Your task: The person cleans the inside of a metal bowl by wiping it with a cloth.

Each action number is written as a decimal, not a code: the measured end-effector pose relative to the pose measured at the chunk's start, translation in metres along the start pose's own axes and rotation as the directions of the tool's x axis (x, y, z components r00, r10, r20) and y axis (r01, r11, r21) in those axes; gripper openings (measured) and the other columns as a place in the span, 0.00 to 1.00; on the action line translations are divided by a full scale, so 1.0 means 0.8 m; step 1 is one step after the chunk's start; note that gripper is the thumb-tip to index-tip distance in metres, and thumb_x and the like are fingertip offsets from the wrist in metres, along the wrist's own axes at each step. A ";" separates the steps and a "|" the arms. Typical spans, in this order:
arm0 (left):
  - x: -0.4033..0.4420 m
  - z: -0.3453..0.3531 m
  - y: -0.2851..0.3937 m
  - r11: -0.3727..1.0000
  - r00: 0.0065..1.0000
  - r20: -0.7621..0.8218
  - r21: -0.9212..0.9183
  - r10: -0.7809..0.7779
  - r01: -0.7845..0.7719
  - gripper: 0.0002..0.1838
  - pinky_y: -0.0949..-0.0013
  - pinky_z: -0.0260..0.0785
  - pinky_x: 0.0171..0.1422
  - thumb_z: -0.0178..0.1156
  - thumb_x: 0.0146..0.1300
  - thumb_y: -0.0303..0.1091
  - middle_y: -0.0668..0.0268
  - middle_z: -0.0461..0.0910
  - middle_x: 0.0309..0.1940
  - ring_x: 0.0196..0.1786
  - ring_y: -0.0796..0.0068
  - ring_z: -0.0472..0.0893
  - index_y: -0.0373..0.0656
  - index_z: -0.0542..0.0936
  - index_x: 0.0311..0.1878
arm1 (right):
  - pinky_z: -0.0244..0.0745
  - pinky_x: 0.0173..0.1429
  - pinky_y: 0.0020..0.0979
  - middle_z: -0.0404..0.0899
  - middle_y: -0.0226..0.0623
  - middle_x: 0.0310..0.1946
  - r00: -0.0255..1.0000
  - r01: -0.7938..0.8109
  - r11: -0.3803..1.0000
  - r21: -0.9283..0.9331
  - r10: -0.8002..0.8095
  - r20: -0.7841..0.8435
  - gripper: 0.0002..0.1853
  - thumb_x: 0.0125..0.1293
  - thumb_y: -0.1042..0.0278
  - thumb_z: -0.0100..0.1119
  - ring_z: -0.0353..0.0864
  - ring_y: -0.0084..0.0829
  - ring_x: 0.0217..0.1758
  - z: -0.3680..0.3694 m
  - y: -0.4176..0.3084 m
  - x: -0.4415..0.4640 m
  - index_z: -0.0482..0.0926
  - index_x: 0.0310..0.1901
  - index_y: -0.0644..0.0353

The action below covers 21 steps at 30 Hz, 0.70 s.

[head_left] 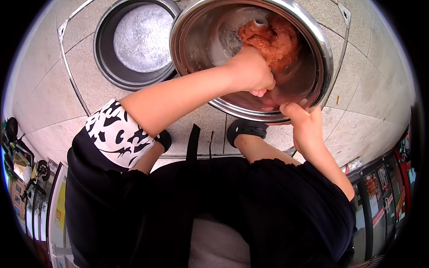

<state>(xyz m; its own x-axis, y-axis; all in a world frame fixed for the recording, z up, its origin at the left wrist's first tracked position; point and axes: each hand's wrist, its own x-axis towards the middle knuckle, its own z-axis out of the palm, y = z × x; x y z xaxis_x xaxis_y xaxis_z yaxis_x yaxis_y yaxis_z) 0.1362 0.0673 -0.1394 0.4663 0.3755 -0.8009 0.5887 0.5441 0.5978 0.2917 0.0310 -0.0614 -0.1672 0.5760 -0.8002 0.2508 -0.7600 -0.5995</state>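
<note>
A shiny steel basin [192, 49] is tilted toward me at the top of the head view. My left hand [252, 70] reaches inside it with the fingers curled into a fist. Whatever the fist may hold is hidden. Just beyond the hand lies a shaggy orange-red mass [279, 42] of a kind I cannot make out, with a small whitish ring-like piece at its upper edge. Gripping the near right rim, my right hand [304, 121] has its thumb on the inner side and its fingers mostly hidden beneath.
Left of the basin stands a dark round pot [105, 58] with a whitish-grey bottom. Thin metal bars [67, 53] run along both sides on the tiled floor [357, 76]. My feet wear black clogs [246, 129]. Glass doors [380, 196] show at lower right, parked two-wheelers [33, 174] at lower left.
</note>
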 end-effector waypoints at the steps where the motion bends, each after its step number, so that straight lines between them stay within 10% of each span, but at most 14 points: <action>1: 0.004 0.003 -0.002 0.984 1.000 -0.017 -0.177 -0.024 0.021 0.06 0.72 0.76 0.31 0.58 0.53 0.24 0.59 0.82 0.20 0.24 0.74 0.83 0.34 0.82 0.24 | 0.83 0.34 0.30 0.81 0.40 0.35 0.999 0.036 0.999 0.028 -0.036 -0.023 0.12 0.59 0.78 0.49 0.81 0.28 0.34 0.003 0.000 0.000 0.78 0.42 0.73; 3: 0.008 0.010 -0.010 0.934 0.998 -0.027 -0.354 -0.051 0.038 0.06 0.72 0.76 0.31 0.58 0.52 0.24 0.60 0.82 0.20 0.24 0.75 0.83 0.34 0.81 0.23 | 0.82 0.34 0.30 0.80 0.39 0.35 0.997 0.069 0.996 0.051 -0.067 -0.047 0.12 0.59 0.78 0.49 0.81 0.27 0.34 0.002 0.001 -0.002 0.78 0.41 0.73; 9: 0.004 0.007 -0.007 0.996 0.980 -0.180 -0.021 -0.088 0.086 0.08 0.72 0.75 0.28 0.62 0.52 0.27 0.61 0.81 0.18 0.20 0.77 0.80 0.34 0.80 0.19 | 0.82 0.34 0.30 0.80 0.38 0.34 1.000 0.013 1.000 -0.005 -0.012 0.010 0.12 0.59 0.78 0.48 0.80 0.27 0.35 -0.004 0.005 0.000 0.77 0.42 0.74; 13: 0.003 0.009 -0.002 0.897 0.989 -0.006 -0.421 -0.149 0.133 0.05 0.71 0.77 0.35 0.58 0.50 0.23 0.58 0.83 0.22 0.27 0.71 0.84 0.34 0.83 0.25 | 0.82 0.32 0.29 0.80 0.40 0.32 1.000 -0.007 0.998 0.064 0.009 -0.020 0.10 0.58 0.79 0.49 0.81 0.27 0.31 0.000 0.002 -0.001 0.78 0.39 0.74; 15: 0.000 -0.002 -0.012 0.981 0.999 -0.016 0.193 -0.028 0.030 0.06 0.69 0.77 0.38 0.57 0.50 0.22 0.58 0.83 0.24 0.30 0.68 0.84 0.36 0.84 0.28 | 0.82 0.31 0.29 0.80 0.40 0.31 1.000 -0.023 0.998 0.053 0.024 -0.012 0.10 0.58 0.79 0.49 0.81 0.27 0.30 -0.001 0.001 -0.001 0.78 0.38 0.74; 17: -0.013 -0.020 -0.012 0.906 0.985 -0.030 0.389 -0.172 0.170 0.07 0.67 0.77 0.41 0.56 0.50 0.22 0.58 0.83 0.26 0.32 0.67 0.85 0.35 0.84 0.30 | 0.82 0.31 0.29 0.79 0.41 0.29 0.997 -0.068 0.996 -0.053 0.066 -0.030 0.09 0.58 0.79 0.50 0.81 0.27 0.29 -0.004 0.000 0.000 0.77 0.35 0.77; 18: -0.007 -0.021 -0.032 0.788 0.992 -0.106 0.615 0.066 0.013 0.08 0.68 0.77 0.42 0.56 0.50 0.22 0.58 0.84 0.28 0.33 0.67 0.85 0.35 0.83 0.32 | 0.82 0.31 0.29 0.79 0.41 0.29 0.997 -0.069 0.996 -0.049 0.067 -0.033 0.09 0.58 0.79 0.50 0.81 0.27 0.29 -0.002 -0.003 0.001 0.77 0.35 0.77; 21: -0.018 -0.027 -0.002 0.905 0.957 -0.039 0.316 -0.287 0.285 0.07 0.69 0.76 0.43 0.58 0.51 0.25 0.61 0.84 0.25 0.37 0.70 0.85 0.37 0.84 0.32 | 0.82 0.30 0.29 0.79 0.42 0.27 0.998 -0.031 0.996 -0.079 0.027 -0.062 0.09 0.58 0.78 0.50 0.80 0.27 0.28 0.002 -0.007 0.000 0.77 0.33 0.78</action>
<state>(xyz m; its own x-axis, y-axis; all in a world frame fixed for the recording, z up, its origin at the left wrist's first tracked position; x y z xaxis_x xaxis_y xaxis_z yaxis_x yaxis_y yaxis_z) 0.1144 0.0769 -0.1292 0.2512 0.2326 -0.9396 0.8743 0.3619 0.3234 0.2888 0.0349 -0.0583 -0.1011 0.5732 -0.8132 0.3302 -0.7517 -0.5709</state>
